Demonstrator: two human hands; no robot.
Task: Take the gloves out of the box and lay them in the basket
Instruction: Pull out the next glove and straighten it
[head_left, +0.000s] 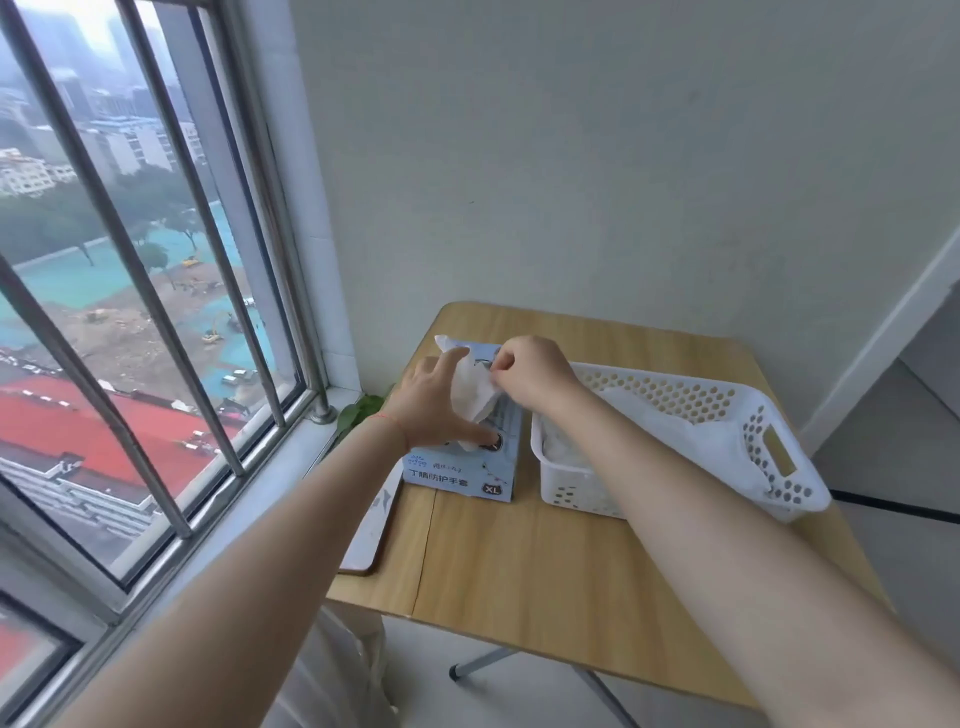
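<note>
**Pulling a glove from the box**

We see a pale blue glove box (465, 465) on the wooden table (545, 561), just beside the white perforated basket (727, 415), which sits at the box's 3 o'clock. The left hand (436, 402) rests on the box top with fingers spread and nearly straight, the thumb pressing down near the front edge; it grasps nothing. The right hand (530, 376) hovers over the far end of the box, fingers curled, pinching a white glove (475, 397) that rises crumpled from the opening between the two hands. More white gloves (639, 415) already lie in the basket. At the table's 9 o'clock runs a barred window (145, 291), with green leaves (363, 408) near the sill.
</note>
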